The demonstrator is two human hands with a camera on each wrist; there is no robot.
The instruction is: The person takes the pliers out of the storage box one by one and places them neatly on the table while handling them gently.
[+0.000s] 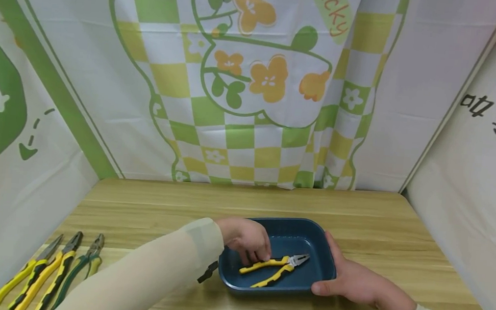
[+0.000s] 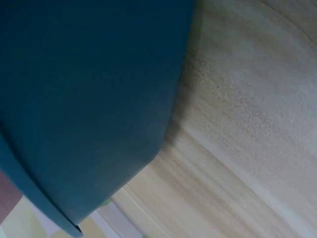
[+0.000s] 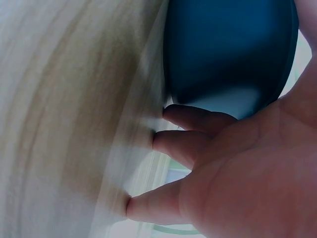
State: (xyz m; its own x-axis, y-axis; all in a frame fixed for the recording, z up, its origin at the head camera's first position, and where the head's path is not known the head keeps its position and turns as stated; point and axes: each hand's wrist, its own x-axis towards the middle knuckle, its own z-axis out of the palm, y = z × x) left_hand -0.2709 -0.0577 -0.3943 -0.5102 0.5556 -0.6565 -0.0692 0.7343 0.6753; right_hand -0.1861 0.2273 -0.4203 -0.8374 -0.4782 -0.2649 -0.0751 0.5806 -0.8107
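In the head view a dark blue rectangular tray (image 1: 294, 228) stands on the wooden table. Combination pliers (image 1: 276, 271) with yellow-and-black handles lie in it, handles spread, metal jaws pointing right. My left hand (image 1: 249, 239) reaches over the tray's left side and pinches the upper handle with curled fingers; its thumb is hidden. Against the tray's right side rests my right hand (image 1: 354, 282), its thumb at the front corner. Its fingers (image 3: 158, 203) look straight and spread in the right wrist view, tips on the table. The left wrist view shows only the tray's outer wall (image 2: 99, 99).
Several tools lie side by side at the table's left: yellow-and-black long-nose pliers (image 1: 27, 273), another yellow-and-black pair of pliers (image 1: 53, 273) and green-handled pliers (image 1: 81, 266). A patterned curtain (image 1: 240, 144) hangs behind the table (image 1: 160, 196), with white cloth walls at both sides.
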